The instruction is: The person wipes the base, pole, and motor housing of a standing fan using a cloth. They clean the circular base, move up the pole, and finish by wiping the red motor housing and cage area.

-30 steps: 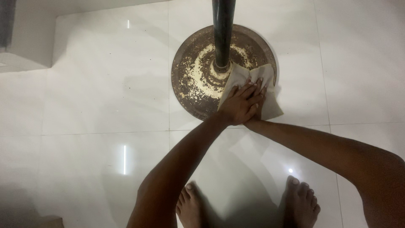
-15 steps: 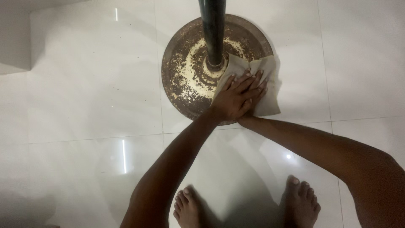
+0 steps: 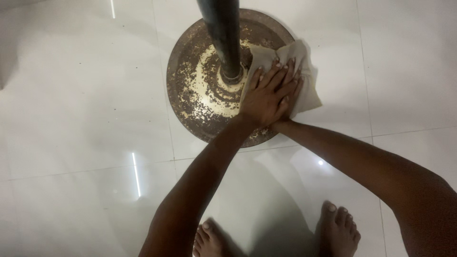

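Stacked hands, left hand (image 3: 264, 97) over right hand (image 3: 291, 99), have pushed the beige cloth (image 3: 304, 81) farther round the rusted round base (image 3: 190, 81), towards its far right rim, fingers now angled more steeply upward beside the pole (image 3: 223, 38).

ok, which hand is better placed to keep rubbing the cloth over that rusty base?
Probably left. The left hand lies flat on top of the cloth, on the base; the right hand is mostly hidden beneath it.

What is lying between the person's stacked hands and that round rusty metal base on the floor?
A beige cloth, seen in the head view. The left hand lies over the right hand, pressing it flat on the round rusty metal base, beside the dark upright pole.
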